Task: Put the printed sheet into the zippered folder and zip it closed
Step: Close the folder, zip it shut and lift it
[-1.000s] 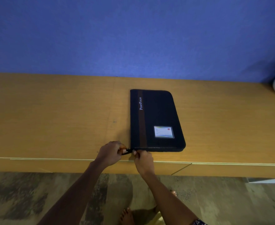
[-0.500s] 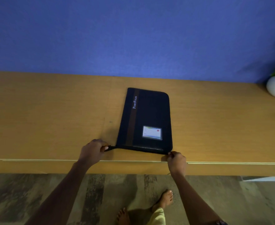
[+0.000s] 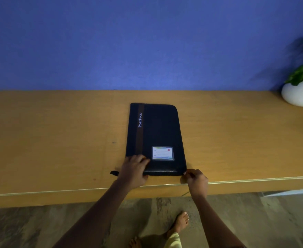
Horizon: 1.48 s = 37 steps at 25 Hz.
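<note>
A black zippered folder (image 3: 157, 133) with a brown stripe, the word "PortFolio" and a small card window lies flat and closed on the wooden counter (image 3: 57, 140). My left hand (image 3: 134, 169) rests flat on its near left corner, fingers spread over the cover. A black strap tab (image 3: 114, 173) sticks out left of that hand. My right hand (image 3: 197, 179) pinches the zipper pull at the folder's near right corner. No printed sheet shows anywhere.
A white round pot with a green plant (image 3: 300, 92) stands at the counter's far right. A blue wall (image 3: 147, 42) rises behind the counter. The counter's front edge (image 3: 57, 191) runs just below my hands; my bare feet are on the floor.
My right hand ran along the near edge from the left corner to the right corner. My left hand let go of the strap tab and came down flat on the cover. The folder turned straighter.
</note>
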Each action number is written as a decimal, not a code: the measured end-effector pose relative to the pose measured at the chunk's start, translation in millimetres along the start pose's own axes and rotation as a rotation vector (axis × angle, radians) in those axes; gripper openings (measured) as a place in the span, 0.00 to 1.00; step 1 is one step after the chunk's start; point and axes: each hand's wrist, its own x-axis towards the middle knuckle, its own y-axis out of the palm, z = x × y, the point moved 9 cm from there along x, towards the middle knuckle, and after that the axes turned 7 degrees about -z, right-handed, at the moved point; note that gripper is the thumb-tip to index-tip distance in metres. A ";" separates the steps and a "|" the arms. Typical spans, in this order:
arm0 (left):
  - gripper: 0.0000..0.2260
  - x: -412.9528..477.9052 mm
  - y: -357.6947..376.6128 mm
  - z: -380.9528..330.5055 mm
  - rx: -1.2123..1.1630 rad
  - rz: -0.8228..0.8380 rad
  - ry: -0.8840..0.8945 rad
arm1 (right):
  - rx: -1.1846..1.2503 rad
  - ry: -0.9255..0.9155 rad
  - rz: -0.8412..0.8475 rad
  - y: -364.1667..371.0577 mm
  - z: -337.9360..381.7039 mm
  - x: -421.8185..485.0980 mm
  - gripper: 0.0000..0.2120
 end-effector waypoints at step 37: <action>0.19 168.8 28.2 -135.3 -0.076 0.232 0.599 | -0.159 -0.530 0.300 87.0 133.7 259.6 0.10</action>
